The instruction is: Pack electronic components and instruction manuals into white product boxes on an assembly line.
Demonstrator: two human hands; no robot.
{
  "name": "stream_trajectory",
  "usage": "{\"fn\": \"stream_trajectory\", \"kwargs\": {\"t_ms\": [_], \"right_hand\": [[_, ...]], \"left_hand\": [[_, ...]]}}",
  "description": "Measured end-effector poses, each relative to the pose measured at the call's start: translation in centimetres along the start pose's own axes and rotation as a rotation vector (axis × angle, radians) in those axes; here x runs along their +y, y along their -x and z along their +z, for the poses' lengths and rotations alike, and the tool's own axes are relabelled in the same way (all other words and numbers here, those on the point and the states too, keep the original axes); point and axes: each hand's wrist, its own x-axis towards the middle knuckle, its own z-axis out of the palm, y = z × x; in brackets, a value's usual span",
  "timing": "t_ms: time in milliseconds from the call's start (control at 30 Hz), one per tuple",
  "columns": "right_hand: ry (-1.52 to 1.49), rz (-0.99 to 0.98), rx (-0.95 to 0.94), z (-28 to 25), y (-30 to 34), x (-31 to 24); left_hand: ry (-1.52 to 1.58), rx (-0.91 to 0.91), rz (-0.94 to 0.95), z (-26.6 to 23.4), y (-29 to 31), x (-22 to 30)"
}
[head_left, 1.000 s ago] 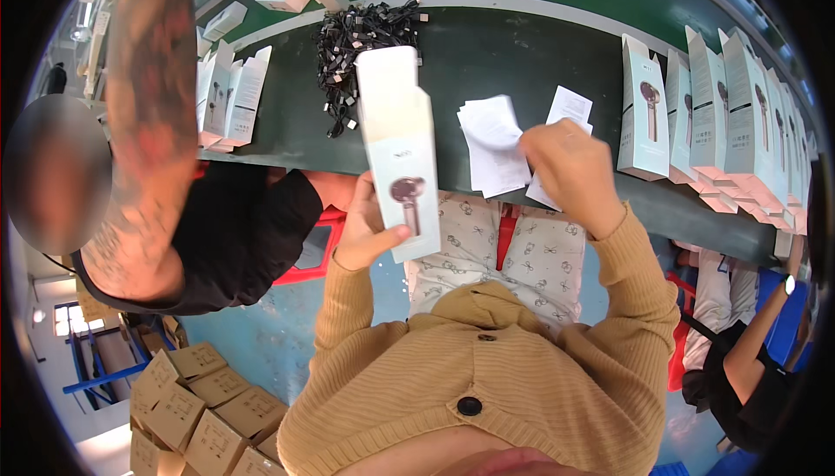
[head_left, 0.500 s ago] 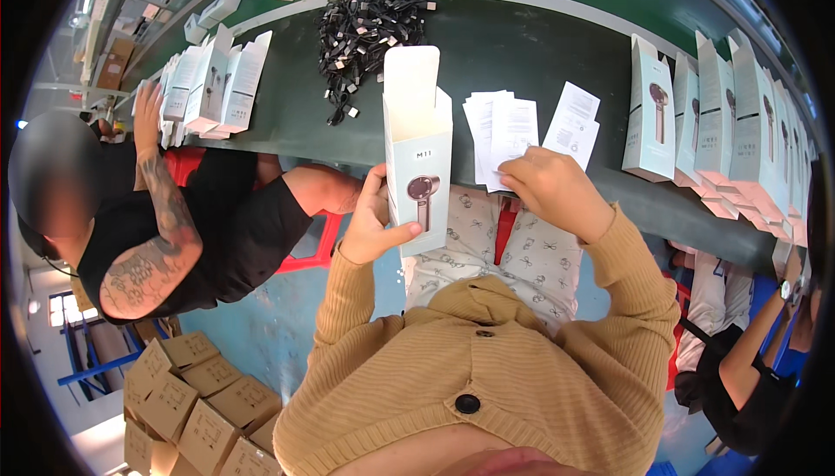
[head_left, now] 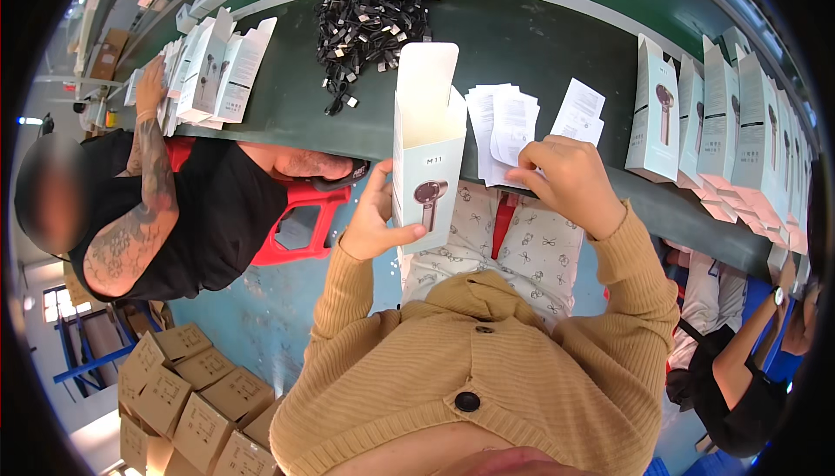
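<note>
My left hand (head_left: 379, 215) is wrapped round a pale carton (head_left: 430, 182) printed with a picture of a small handheld fan. The carton stands nearly upright at the table's near edge, with its top flap raised and its mouth open. My right hand (head_left: 570, 176) is closed in a pinch at the near edge of a small stack of printed leaflets (head_left: 513, 124); the fingertips partly hide the paper's lower corner. Right of that stack, more leaflets (head_left: 578, 112) lie on the table, partly behind the hand.
A heap of black cables (head_left: 370, 28) lies on the dark green table (head_left: 522, 32). Open cartons stand in rows at the right (head_left: 654, 119) and left (head_left: 233, 80). A co-worker (head_left: 165, 206) sits at the left, another person (head_left: 739, 372) at the right. Brown boxes (head_left: 204, 415) are stacked behind.
The carton in my left hand has shifted slightly right and tilted. My right hand has moved slightly right, and the pinched leaflet now bends at its near end. The left co-worker has leaned away.
</note>
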Motion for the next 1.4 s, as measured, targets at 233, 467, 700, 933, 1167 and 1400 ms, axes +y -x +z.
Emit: {"fn": "stream_trajectory", "kwargs": {"t_ms": [233,467,700,933,1167,1400], "right_hand": [[-0.195,0.072,0.071,1.0,0.3,-0.4],[-0.276,0.286,0.502,0.0,0.4,0.8],[-0.85,0.419,0.477,-6.3,-1.0,-2.7],[-0.525,0.316,0.197,-8.2,-1.4,-2.8],[-0.369,0.277,-0.038,-7.0,-3.2,-2.9],[-0.398,-0.035,-0.211,-4.5,-4.0,-3.0]], "left_hand": [[-0.014,0.003,0.047,-0.2,0.1,-0.9],[-0.024,-0.007,0.001,0.1,-0.2,-1.3],[-0.07,-0.031,-0.038,0.4,-0.2,-1.1],[-0.064,-0.086,-0.079,0.9,-0.2,-0.8],[-0.107,-0.124,-0.132,1.4,-0.1,-0.4],[-0.101,-0.159,-0.108,1.3,0.1,-1.1]]}}
